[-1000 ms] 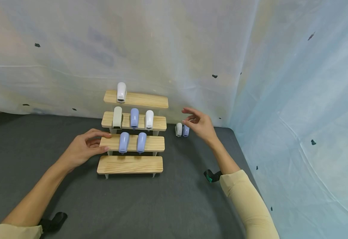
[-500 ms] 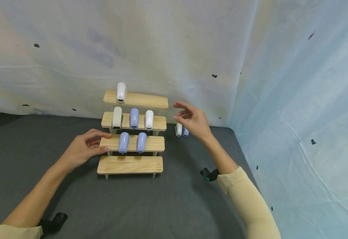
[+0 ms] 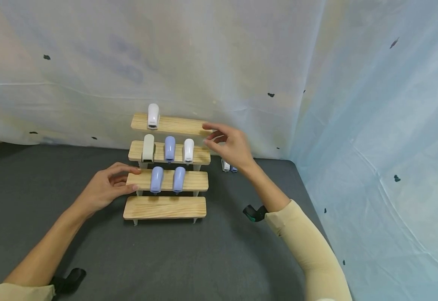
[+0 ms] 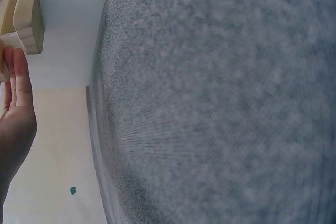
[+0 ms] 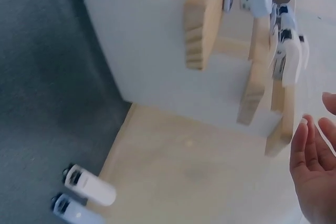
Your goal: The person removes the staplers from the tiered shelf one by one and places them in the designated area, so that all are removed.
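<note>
By the left hand (image 3: pixel 106 187), the wooden stand (image 3: pixel 164 207) is pinched at one end, presumably for steadiness. Right of that grip, six staplers (image 3: pixel 169 148) are spaced on tiers, likely for visibility. Nothing is held by the right hand (image 3: pixel 232 146), loosely parted; below it, two more staplers (image 3: pixel 225 166) are partly hidden.

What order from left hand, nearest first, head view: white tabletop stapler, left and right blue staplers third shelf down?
1. Left blue stapler: right of left hand
2. Right blue stapler: same shelf, farther right
3. White tabletop stapler: right of rack
</note>
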{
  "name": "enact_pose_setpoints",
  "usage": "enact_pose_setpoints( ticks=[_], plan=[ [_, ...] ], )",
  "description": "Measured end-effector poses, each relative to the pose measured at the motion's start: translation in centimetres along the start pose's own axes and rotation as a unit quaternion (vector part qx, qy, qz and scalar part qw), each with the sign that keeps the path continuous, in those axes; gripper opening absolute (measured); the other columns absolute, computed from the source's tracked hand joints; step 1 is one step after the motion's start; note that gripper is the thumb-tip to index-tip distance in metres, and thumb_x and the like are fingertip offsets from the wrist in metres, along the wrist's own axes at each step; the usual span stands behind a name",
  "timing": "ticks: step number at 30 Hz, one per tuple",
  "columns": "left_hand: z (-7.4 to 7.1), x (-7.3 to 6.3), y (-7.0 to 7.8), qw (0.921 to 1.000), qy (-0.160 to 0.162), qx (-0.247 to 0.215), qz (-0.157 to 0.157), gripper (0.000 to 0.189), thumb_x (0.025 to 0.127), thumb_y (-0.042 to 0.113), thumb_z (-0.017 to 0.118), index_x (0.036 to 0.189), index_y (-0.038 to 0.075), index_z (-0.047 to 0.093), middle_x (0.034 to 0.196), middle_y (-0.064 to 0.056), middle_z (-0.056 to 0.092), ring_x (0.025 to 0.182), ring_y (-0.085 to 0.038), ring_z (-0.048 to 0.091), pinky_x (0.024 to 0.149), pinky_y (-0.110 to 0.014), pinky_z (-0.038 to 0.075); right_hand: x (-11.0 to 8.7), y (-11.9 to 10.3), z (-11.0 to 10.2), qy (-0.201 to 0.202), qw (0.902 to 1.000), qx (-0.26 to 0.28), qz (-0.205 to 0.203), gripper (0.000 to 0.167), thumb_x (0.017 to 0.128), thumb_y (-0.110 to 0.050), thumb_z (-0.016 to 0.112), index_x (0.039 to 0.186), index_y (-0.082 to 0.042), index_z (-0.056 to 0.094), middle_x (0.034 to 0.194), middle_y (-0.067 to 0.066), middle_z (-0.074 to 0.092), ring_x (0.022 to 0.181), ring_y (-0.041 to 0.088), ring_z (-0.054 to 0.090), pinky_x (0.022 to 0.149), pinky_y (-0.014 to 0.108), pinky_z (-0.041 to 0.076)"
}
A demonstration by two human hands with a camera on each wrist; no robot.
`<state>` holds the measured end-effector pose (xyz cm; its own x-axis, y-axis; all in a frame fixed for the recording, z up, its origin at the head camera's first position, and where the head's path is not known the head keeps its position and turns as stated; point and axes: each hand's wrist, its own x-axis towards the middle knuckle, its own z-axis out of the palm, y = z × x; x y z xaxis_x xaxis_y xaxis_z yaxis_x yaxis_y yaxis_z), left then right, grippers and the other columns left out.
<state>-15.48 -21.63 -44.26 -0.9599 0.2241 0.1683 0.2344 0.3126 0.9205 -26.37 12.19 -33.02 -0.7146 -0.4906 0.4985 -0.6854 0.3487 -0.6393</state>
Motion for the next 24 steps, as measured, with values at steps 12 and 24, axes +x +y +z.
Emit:
enact_pose_setpoints(
  ticks=[12,24],
  plan=[
    [0.0,0.1,0.1,1.0000,-0.002,0.001,0.000,0.042,0.093,0.016,0.073,0.131,0.003,0.060,0.127,-0.007,0.051,0.103,-0.002,0.061,0.076,-0.022,0.056,2.3,-1.3,2.0,-0.005,0.9992,0.029,0.028,0.041,0.090,-0.010,0.075,0.129,-0.004,0.065,0.120,0.010,0.069,0.093,0.014,0.067,0.084,0.029,0.056],
    [0.0,0.0,-0.3,0.9999,-0.004,0.009,-0.006,0.042,0.093,0.019,0.073,0.131,0.007,0.061,0.127,-0.005,0.051,0.105,-0.003,0.061,0.076,-0.023,0.056,4.6,-2.4,3.4,-0.021,0.9973,0.054,0.047,0.044,0.090,-0.011,0.075,0.131,-0.003,0.063,0.122,0.010,0.068,0.095,0.015,0.066,0.086,0.025,0.055]
  ],
)
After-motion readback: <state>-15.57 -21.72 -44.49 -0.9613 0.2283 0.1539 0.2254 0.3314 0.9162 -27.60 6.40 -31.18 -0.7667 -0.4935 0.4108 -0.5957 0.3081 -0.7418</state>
